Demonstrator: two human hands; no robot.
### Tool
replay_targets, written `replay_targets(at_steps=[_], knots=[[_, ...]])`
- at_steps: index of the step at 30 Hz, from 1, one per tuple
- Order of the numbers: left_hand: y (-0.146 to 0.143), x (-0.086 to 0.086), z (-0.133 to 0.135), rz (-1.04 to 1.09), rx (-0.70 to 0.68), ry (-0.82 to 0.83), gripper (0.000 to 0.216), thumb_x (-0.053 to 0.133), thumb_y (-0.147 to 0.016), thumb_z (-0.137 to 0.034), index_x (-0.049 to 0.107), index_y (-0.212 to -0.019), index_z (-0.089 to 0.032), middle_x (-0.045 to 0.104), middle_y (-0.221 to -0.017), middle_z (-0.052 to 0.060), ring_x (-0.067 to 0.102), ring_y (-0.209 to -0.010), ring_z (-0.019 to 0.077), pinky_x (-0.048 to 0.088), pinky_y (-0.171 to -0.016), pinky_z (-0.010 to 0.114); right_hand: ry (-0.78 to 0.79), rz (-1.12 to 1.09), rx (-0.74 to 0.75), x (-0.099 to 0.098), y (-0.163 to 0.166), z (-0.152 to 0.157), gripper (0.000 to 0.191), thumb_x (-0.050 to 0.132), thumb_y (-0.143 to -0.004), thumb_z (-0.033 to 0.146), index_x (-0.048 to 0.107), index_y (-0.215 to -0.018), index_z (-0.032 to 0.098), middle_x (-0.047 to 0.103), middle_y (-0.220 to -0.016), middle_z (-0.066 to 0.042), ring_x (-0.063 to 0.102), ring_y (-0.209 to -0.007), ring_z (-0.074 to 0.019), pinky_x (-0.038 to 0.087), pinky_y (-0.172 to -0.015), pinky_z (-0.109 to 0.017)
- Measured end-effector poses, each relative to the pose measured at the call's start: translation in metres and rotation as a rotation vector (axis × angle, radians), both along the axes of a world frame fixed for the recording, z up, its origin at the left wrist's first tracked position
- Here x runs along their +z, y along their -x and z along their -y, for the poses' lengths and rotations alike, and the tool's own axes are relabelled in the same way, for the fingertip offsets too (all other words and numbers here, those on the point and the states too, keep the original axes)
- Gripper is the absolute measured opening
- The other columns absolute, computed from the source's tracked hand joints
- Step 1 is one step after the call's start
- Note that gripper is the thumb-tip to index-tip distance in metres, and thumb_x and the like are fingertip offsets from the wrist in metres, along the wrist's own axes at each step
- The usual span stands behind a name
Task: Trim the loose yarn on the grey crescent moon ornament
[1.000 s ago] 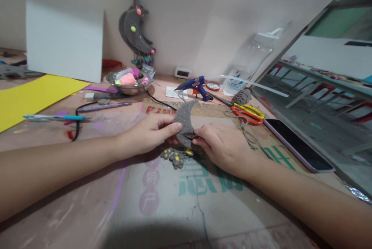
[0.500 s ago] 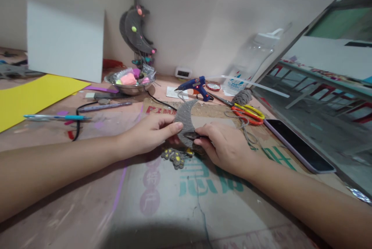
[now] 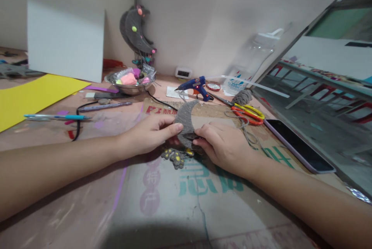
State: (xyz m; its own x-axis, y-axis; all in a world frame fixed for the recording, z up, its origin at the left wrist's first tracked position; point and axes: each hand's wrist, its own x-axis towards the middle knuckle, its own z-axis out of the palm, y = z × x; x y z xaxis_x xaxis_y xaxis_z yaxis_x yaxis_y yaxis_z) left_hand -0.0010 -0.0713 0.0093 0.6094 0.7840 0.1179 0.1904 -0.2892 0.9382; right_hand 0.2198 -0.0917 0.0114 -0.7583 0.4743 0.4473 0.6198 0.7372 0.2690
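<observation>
Both my hands meet at the table's middle on a grey crescent moon shape [image 3: 186, 119] wrapped in yarn. My left hand [image 3: 149, 134] pinches its left edge between thumb and fingers. My right hand [image 3: 225, 146] is closed on the crescent's lower end, fingertips pressing there. Grey yarn [image 3: 247, 134] trails from under my right hand toward a yarn ball [image 3: 241, 96]. Small grey and yellow decorations [image 3: 176, 157] lie just below the crescent.
A blue glue gun [image 3: 194, 84], orange-yellow scissors [image 3: 249, 113] and a phone [image 3: 298, 144] lie to the right. A metal bowl [image 3: 129, 82] of coloured bits, a finished crescent ornament [image 3: 136, 33], pens [image 3: 56, 117], yellow paper [image 3: 27, 95] and a plastic bottle [image 3: 250, 66] stand further back.
My right hand has shifted slightly along the crescent's lower end; the left hand and the crescent have stayed almost still.
</observation>
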Motion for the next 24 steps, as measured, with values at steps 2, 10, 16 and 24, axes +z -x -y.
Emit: replay_targets(at_steps=[2, 10, 16, 24], knots=[[0.0003, -0.0002, -0.0003, -0.003, -0.001, -0.002, 0.027, 0.046, -0.089, -0.032, 0.058, -0.074, -0.013, 0.061, -0.066, 0.000, 0.057, -0.063, 0.0107, 0.044, -0.058, 0.018, -0.002, 0.011, 0.016, -0.0007, -0.0009, -0.0011, 0.022, 0.042, -0.093, 0.029, 0.056, -0.083, 0.015, 0.057, -0.066, -0.002, 0.048, -0.062, -0.0151, 0.030, -0.056, -0.027], [-0.0006, 0.0001, 0.0004, 0.023, -0.009, 0.020, 0.027, 0.046, -0.089, -0.032, 0.057, -0.073, -0.013, 0.061, -0.066, -0.001, 0.057, -0.062, 0.0106, 0.044, -0.057, 0.018, 0.021, -0.055, 0.022, -0.0049, -0.0029, -0.0011, 0.018, 0.044, -0.092, 0.029, 0.054, -0.089, 0.015, 0.059, -0.070, -0.002, 0.051, -0.063, -0.0146, 0.034, -0.058, -0.026], [-0.0018, 0.0001, 0.0006, 0.027, 0.004, 0.055, 0.027, 0.046, -0.088, -0.034, 0.058, -0.075, -0.013, 0.060, -0.066, -0.001, 0.056, -0.062, 0.0110, 0.044, -0.058, 0.019, 0.062, -0.109, 0.022, -0.0060, -0.0037, -0.0009, 0.018, 0.047, -0.090, 0.031, 0.053, -0.094, 0.014, 0.062, -0.074, -0.003, 0.055, -0.065, -0.0159, 0.039, -0.059, -0.026], [-0.0015, 0.0002, 0.0000, 0.000, -0.001, 0.015, 0.027, 0.045, -0.088, -0.032, 0.058, -0.075, -0.012, 0.061, -0.066, 0.000, 0.056, -0.063, 0.0111, 0.044, -0.058, 0.019, 0.099, -0.109, -0.005, -0.0073, -0.0027, -0.0013, 0.019, 0.044, -0.092, 0.031, 0.053, -0.091, 0.015, 0.061, -0.072, -0.003, 0.056, -0.064, -0.0163, 0.039, -0.059, -0.026]])
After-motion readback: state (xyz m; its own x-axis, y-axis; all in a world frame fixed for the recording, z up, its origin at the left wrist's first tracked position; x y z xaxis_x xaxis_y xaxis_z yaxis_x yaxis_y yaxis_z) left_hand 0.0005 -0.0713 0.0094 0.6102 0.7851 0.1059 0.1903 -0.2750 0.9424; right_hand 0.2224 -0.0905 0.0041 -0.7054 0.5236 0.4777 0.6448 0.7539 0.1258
